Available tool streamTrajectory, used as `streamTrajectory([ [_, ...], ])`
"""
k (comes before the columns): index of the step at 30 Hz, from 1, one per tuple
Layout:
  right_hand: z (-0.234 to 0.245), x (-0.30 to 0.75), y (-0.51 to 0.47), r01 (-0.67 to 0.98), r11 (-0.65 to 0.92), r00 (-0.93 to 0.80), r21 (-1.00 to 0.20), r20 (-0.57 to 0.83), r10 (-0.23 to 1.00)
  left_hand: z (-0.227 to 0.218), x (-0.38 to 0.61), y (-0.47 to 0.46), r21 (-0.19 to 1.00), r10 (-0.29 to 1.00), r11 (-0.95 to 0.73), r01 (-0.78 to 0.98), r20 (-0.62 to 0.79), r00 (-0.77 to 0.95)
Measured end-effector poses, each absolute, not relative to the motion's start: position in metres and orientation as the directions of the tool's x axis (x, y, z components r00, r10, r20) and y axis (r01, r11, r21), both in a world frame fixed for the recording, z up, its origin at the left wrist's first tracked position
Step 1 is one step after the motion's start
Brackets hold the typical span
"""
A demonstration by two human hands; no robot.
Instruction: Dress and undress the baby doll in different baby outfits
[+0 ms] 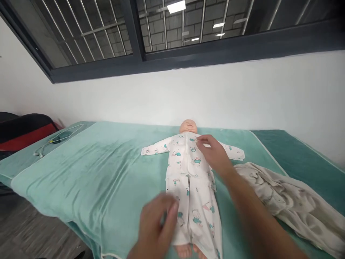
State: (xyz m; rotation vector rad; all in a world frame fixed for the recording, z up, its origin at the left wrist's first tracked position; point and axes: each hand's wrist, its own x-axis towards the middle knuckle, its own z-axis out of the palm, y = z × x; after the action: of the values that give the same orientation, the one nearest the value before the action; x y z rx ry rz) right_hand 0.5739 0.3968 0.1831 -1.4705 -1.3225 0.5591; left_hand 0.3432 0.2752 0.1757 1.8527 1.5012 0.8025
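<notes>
A baby doll (188, 126) lies on its back, head toward the wall, with its bare feet showing at the bottom. It wears a white long-sleeved top (182, 154) and white trousers (196, 216), both printed with small teal figures. Both sleeves are spread sideways. My right hand (215, 154) is over the chest near the shoulder, its thumb and forefinger brought together at the top; whether cloth is between them is hidden. Blurred by motion, my left hand (157, 221) hovers beside the trouser legs with its fingers curled and the thumb near the forefinger.
A teal blanket (107, 172) covers the table. Crumpled cream cloth (283, 198) lies at the right, beside my right forearm. Thin cords (55, 140) rest at the far left, near a black and red chair (29, 131). A white wall (134, 99) and barred window (161, 25) stand behind.
</notes>
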Motion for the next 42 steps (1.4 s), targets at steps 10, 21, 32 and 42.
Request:
streamTrajectory([
  [10,0.135,0.594,0.473,0.469,0.283,0.161,-0.837,0.396,0.904,0.162,0.451,0.52,0.823,0.911,-0.41,0.394,0.347,0.224],
  [21,0.148,0.588,0.471,0.535,0.257,0.053,-0.805,0.335,0.941,0.157,0.437,0.513,0.903,0.936,-0.329,0.276,0.273,0.221],
  [32,0.149,0.585,0.469,0.498,0.228,0.104,-0.837,0.318,0.942,0.153,0.436,0.516,0.911,0.929,-0.341,0.231,0.289,0.231],
  [42,0.149,0.588,0.471,0.526,0.214,0.045,-0.823,0.278,0.96,0.154,0.436,0.515,0.886,0.915,-0.375,0.271,0.308,0.259],
])
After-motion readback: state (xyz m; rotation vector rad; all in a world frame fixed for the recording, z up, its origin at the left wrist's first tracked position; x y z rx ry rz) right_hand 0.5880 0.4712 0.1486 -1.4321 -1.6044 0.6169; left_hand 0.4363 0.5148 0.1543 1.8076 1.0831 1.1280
